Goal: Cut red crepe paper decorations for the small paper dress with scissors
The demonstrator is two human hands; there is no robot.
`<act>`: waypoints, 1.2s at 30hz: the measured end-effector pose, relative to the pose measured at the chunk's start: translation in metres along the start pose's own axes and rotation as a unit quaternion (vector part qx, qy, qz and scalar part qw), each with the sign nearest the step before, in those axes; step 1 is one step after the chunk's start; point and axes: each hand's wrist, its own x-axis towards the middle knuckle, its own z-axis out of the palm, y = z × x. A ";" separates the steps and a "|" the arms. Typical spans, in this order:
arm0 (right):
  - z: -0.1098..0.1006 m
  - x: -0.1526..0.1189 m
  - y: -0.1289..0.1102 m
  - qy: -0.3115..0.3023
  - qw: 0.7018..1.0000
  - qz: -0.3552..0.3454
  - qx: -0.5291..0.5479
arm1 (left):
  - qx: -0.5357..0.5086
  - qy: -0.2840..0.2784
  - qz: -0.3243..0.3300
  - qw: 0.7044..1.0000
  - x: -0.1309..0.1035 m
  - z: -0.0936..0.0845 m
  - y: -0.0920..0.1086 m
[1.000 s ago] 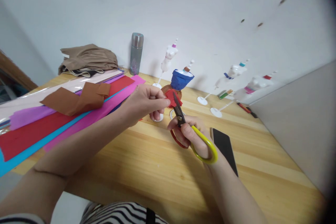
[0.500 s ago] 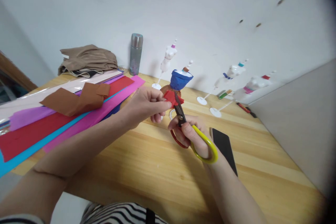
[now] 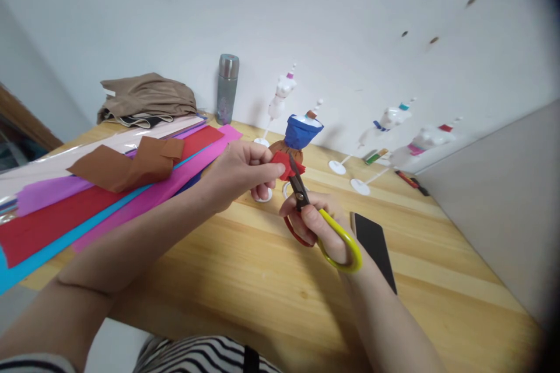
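Left hand (image 3: 238,173), thumb and fingers (image 3: 273,172) pressed together, pinching a small red piece (image 3: 280,163) up above the table (image 3: 245,280). In comes the right hand (image 3: 326,221), fingers curled through the handles of the scissors (image 3: 300,196), blades right at that red piece. It looks like snipping is in hand; whether the edges have bitten in, I can't quite tell at this size. A clean cut here calls for a firm pinch, with the fingertips clear of the blades. Just behind, the little dress form in blue (image 3: 303,133); beside the right forearm, the phone (image 3: 374,247). Farther out left, the brown sheet (image 3: 126,169) lies over the coloured strips (image 3: 61,222).
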 end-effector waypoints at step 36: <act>0.000 0.002 0.001 0.018 0.998 -0.028 -0.045 | -0.001 0.015 -0.011 1.000 -0.002 0.003 0.005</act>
